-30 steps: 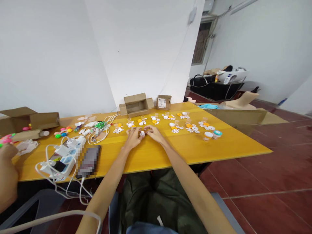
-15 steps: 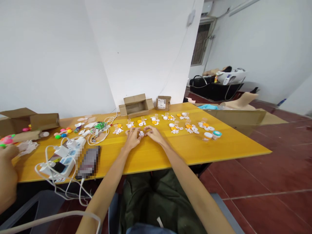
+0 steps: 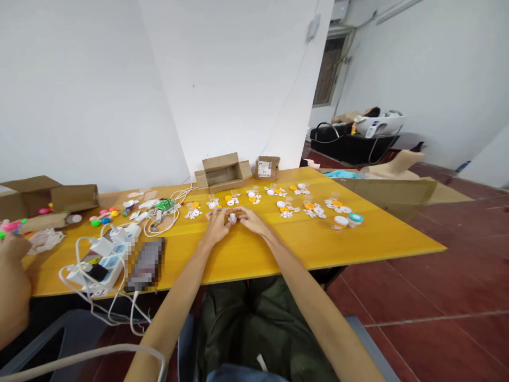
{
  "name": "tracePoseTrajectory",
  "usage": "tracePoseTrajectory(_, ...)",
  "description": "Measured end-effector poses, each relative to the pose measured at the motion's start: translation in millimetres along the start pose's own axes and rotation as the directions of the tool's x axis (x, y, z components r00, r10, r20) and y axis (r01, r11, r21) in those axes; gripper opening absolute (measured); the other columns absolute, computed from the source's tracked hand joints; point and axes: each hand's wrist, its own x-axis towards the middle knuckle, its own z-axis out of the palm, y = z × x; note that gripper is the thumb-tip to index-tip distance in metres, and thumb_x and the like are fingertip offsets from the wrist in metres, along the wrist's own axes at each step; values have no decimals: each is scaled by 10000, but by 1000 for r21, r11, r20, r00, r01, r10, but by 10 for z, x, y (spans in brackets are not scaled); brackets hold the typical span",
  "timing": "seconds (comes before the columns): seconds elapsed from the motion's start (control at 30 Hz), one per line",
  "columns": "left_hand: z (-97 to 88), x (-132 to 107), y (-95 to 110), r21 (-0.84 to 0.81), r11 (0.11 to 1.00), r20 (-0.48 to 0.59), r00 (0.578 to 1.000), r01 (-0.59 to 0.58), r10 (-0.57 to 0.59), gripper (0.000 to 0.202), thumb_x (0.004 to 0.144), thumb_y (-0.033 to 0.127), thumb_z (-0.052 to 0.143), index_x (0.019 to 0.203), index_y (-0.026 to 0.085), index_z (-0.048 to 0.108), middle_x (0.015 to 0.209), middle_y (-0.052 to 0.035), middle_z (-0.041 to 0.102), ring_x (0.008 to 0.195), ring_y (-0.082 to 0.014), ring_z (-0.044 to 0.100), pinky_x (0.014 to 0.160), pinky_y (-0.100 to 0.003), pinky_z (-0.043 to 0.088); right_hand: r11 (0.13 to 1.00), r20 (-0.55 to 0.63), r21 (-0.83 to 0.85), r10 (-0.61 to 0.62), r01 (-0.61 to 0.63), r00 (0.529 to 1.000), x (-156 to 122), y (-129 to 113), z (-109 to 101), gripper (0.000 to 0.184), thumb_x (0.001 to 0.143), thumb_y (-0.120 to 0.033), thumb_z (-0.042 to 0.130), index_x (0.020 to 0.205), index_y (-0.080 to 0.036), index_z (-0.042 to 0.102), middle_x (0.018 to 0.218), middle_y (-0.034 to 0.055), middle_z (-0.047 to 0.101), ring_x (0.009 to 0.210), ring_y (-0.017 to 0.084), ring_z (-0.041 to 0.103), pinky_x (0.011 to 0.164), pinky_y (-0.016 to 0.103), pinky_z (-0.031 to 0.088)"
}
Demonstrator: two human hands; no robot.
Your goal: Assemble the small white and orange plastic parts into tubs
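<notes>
A small white plastic part [image 3: 232,218] stands between my two hands, just above or on the yellow table [image 3: 318,249]. My left hand [image 3: 218,224] has its thumb and fingers curled against the part's left side. From the other side, the bent fingers of my right hand [image 3: 251,219] close in on it, fingertips at its edge. Just behind the left fingers sits an orange disc, mostly covered by them. Close by lie piles of white and orange pieces [image 3: 193,213] and clear cups [image 3: 233,194].
More piles [image 3: 314,208] and two lidded jars [image 3: 355,219] are to the right. Cardboard boxes [image 3: 222,175] stand against the wall. A power strip [image 3: 115,262] with cables and a phone [image 3: 147,263] lie left. Another person's hand [image 3: 14,254] is at the far left, by colored balls.
The white part between my hands now looks more upright, and my right fingers have come closer to it. At the far left, the other person's hand has shifted slightly.
</notes>
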Motion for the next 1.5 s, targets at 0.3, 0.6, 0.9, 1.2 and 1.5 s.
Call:
tracePoseTrajectory(0.3,19,-1,-15,2,1000,-8,1000,-6,6,378,860,286,664,1233,288,602,1119,-55,729,1248,-296,496,1056,-495,338,999,-114,-35,-5,1,994,15,49,-2,424,661,-40,502,1007,-225,664,1090,17,723,805,144,717,842,307,574)
tracePoseTrajectory(0.6,-4,-13,21,-4,1000,3,1000,2,-2,400,851,248,655,1245,276,590,1135,-59,724,1261,-294,492,1060,-479,327,999,-156,-49,9,-17,988,21,44,-6,413,661,-48,487,990,-222,666,1058,8,724,776,141,711,866,332,571)
tracePoseTrajectory(0.9,-3,-4,36,-21,1000,4,1000,10,-10,394,838,222,659,1226,257,601,1108,-59,733,1233,-294,513,1055,-471,347,999,-122,-30,7,-11,993,6,18,11,416,659,-15,472,974,-214,659,1034,11,731,827,144,727,862,311,569)
tracePoseTrajectory(1.2,30,5,-19,-22,999,-14,999,-33,33,403,833,224,664,1229,272,604,1084,-58,731,1218,-299,527,1045,-468,360,999,-111,-46,-13,8,994,21,57,-4,418,665,-27,476,992,-210,663,1054,20,724,810,141,719,846,308,575)
tracePoseTrajectory(1.5,48,2,-46,26,998,-27,998,-60,60,413,831,240,664,1237,281,598,1075,-48,728,1196,-289,542,1031,-446,362,998,-103,-68,-24,17,994,34,117,-22,433,671,-27,482,1017,-212,667,1072,26,720,830,148,715,886,335,565)
